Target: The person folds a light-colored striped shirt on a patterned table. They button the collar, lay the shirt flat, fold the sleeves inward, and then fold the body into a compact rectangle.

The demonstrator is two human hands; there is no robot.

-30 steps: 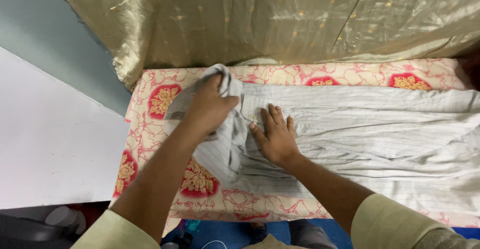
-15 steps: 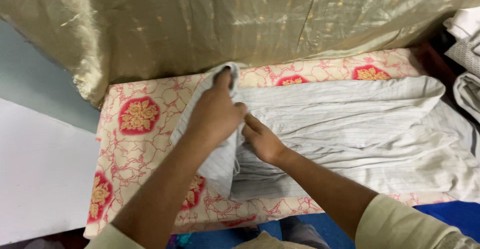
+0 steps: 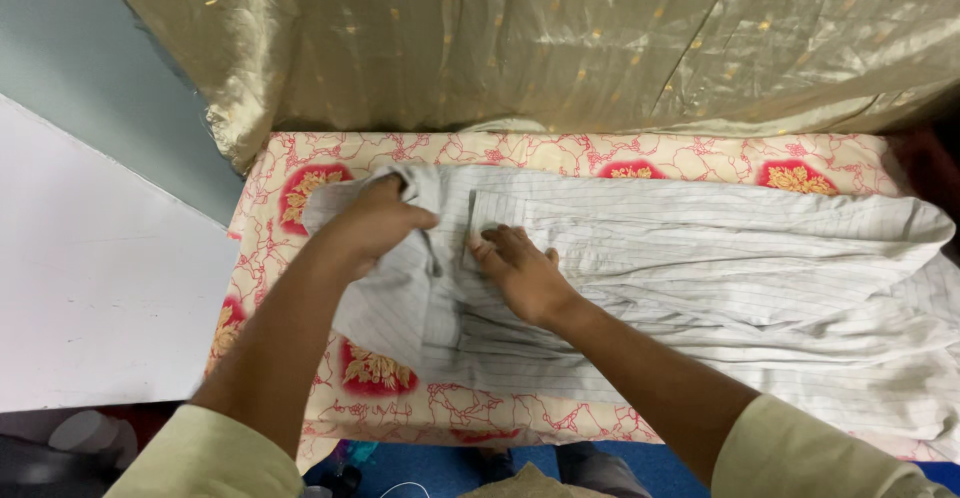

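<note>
Padded board [image 3: 300, 358] covered in cream cloth with red and gold floral medallions; a white surface [image 3: 90, 298] adjoins it on the left. Pale pinstriped shirt [image 3: 720, 258] lies spread across the board, trailing off to the right. Left hand [image 3: 375, 226] is closed on a bunched fold at the shirt's left end, fingers curled into the cloth. Right hand [image 3: 520, 270] lies just beside it, palm down, fingers pressing the fabric flat, holding nothing. Hands are near, not touching. Beyond, a crumpled gold satin cloth [image 3: 560, 38] hangs over the board's far edge.
</note>
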